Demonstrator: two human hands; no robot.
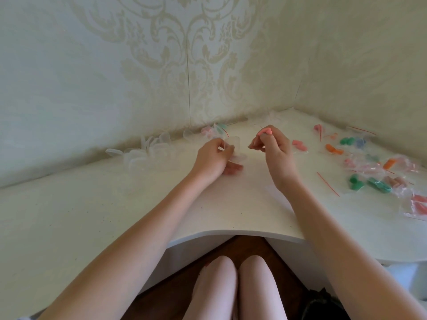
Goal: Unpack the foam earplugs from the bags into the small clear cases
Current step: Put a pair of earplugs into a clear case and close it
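Earplug (265,131) pinched, right hand (275,148)

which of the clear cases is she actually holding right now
The open clear case pinched in the left hand mid-table; the other empty cases sit untouched in a cluster by the wall to its left.

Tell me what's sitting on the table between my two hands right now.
Nothing: in the head view, only bare white table separates the left hand, holding a clear case, from the right hand, pinching a pink earplug.
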